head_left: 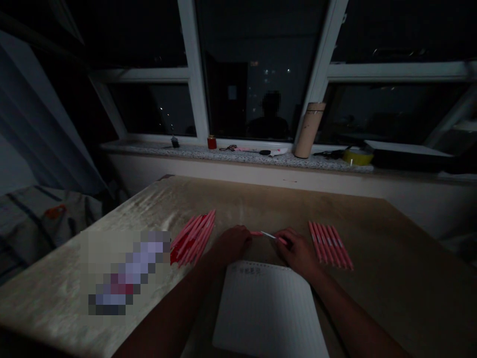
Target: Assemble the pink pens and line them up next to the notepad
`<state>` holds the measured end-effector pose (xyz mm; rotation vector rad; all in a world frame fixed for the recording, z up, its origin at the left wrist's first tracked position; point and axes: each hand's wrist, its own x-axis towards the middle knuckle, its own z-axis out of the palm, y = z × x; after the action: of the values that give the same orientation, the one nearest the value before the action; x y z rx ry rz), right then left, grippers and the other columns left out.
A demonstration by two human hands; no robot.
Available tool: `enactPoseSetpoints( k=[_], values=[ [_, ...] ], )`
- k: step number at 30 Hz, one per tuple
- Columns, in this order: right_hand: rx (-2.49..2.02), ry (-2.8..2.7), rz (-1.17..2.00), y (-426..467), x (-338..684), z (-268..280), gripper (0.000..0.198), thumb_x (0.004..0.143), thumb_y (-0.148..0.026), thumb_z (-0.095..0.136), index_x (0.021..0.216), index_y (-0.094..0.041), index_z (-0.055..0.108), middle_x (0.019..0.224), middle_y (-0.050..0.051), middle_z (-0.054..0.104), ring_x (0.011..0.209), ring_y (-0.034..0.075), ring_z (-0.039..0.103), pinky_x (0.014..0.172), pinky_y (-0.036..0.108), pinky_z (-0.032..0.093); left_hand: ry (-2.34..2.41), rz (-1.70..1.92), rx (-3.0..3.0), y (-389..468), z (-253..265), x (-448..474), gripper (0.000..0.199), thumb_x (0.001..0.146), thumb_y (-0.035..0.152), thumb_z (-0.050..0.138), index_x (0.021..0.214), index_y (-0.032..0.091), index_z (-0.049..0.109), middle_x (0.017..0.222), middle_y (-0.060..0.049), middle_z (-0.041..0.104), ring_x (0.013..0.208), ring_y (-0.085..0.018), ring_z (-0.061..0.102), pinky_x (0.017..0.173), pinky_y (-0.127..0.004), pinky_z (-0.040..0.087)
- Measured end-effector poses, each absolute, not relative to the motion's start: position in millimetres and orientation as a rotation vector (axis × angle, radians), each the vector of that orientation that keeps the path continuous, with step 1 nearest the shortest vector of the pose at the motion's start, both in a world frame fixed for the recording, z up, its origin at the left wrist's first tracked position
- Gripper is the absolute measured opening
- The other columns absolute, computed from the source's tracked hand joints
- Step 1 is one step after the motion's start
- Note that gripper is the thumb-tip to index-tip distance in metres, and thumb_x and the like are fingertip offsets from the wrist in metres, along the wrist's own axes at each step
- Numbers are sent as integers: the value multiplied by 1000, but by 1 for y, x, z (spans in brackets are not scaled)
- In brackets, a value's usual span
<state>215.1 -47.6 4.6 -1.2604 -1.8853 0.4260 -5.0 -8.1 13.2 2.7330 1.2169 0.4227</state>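
My left hand (238, 241) rests near the middle of the table, its fingers closed round a short pink pen part (256, 233). Facing it, my right hand (292, 248) pinches another pink pen piece (282, 241). A thin whitish rod (269, 235) spans the gap between the two pink pieces; whether it is a refill or a blade I cannot tell. Beside my left hand lies a loose bundle of pink pens (199, 238), partly over something red. To the right of my right hand, several pink pens (330, 243) lie side by side in a row.
A lined notebook page (270, 308) with handwriting at its top lies between my forearms. At the left is a blurred-out object (130, 273). On the windowsill (160, 151) stand a tan bottle (310, 130), a small red jar (211, 142) and a yellow tape roll (357, 157).
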Motion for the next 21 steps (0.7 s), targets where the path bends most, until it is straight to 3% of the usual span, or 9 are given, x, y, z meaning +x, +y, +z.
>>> enactPoseSetpoints(
  k=[5,21],
  values=[
    [-1266,-1912,415,-47,214,4,15,82,-23,48,81,-19,62,78,4,59,74,17,55,67,27,41,1204,605,2552,-7,11,-4,19,87,25,43,86,15,59,83,-5,61,76,-16,55,70,-26,42],
    [-1292,-1950,414,-49,214,6,12,80,-20,48,78,-19,59,76,3,57,73,16,54,66,27,40,1164,967,2126,-15,25,6,25,80,38,55,75,15,64,73,-2,64,67,-12,56,63,-22,40]
  ],
)
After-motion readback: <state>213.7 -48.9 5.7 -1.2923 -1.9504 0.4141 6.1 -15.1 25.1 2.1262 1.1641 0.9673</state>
